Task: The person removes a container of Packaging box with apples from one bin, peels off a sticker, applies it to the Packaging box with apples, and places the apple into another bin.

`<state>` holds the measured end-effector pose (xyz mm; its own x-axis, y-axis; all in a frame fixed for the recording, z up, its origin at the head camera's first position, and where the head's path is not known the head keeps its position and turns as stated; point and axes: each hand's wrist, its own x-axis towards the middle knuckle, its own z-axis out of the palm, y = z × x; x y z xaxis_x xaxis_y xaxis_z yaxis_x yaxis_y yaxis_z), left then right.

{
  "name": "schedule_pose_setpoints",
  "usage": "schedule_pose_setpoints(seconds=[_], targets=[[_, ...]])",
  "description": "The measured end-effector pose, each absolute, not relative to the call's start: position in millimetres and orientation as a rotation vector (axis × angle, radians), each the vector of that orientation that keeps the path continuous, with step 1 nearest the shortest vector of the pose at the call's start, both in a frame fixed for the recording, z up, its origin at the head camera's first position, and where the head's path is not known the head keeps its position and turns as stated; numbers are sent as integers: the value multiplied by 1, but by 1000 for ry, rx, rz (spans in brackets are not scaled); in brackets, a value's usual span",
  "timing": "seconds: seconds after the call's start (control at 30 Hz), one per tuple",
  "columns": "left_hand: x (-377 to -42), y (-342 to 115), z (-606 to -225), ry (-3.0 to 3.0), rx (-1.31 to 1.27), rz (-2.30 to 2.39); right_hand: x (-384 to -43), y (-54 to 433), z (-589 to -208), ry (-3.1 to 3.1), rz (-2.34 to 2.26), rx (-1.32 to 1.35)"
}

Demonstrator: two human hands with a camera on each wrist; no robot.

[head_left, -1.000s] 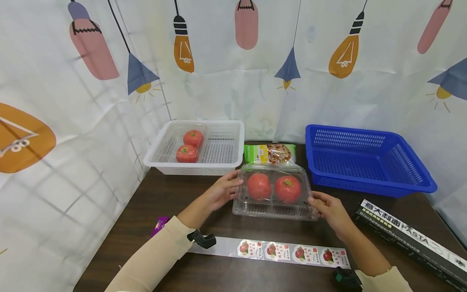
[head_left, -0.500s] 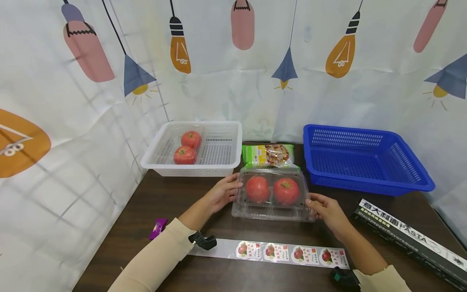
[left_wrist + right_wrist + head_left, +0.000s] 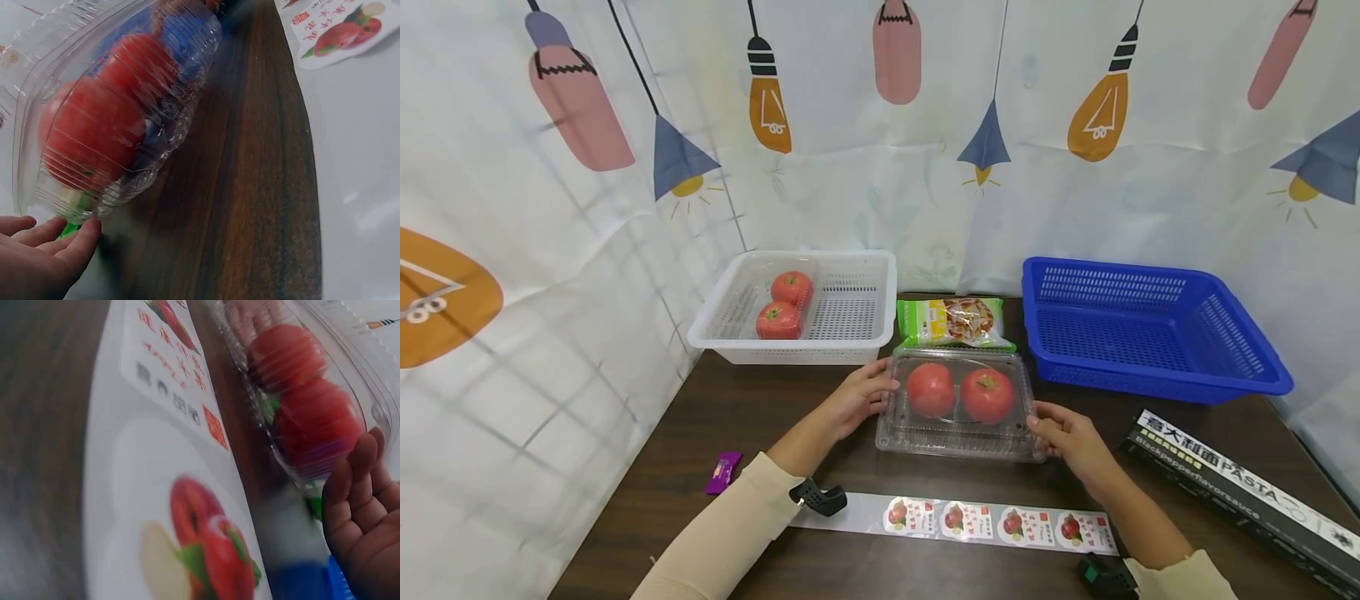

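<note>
A clear plastic clamshell box (image 3: pixel 958 446) with two red tomatoes (image 3: pixel 987 396) inside is between my hands, lid down. My left hand (image 3: pixel 853 402) holds its left end, fingertips along the side wall; in the left wrist view those fingers (image 3: pixel 78 247) reach the box's ribbed end. At the right end, my right hand (image 3: pixel 1072 437) grips the edge with thumb and fingers. The right wrist view shows its fingertips (image 3: pixel 362 453) against the clear wall. Just in front of the box lies a strip of fruit stickers (image 3: pixel 958 518) on the dark table (image 3: pixel 940 575).
A white basket (image 3: pixel 805 352) at back left holds another box of tomatoes (image 3: pixel 780 318). A blue basket (image 3: pixel 1157 379) stands at back right. Behind the box lies a green food packet (image 3: pixel 955 321). A long black pasta box (image 3: pixel 1247 492) lies right, a small purple packet (image 3: pixel 723 472) left.
The clamshell box has come slightly nearer to me and off the green packet, with both hands still holding its ends. The head view has shifted a little.
</note>
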<state>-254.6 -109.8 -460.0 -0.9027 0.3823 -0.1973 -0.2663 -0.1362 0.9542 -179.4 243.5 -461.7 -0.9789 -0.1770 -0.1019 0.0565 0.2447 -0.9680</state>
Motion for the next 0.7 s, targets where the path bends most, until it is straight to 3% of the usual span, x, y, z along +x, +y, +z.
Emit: schedule_pose_setpoints(seconds=[0.37,0.6,0.7], targets=[[-233,-141,-454,2093,152,1816,-178,274,-462,2331,-1527,-415],[-211,-167,-459,2345,768,1033,-168,291,-465,2307,-1198,-556],[-200,-165,-457,2421,909,809,-165,293,-466,2334,-1101,-593]])
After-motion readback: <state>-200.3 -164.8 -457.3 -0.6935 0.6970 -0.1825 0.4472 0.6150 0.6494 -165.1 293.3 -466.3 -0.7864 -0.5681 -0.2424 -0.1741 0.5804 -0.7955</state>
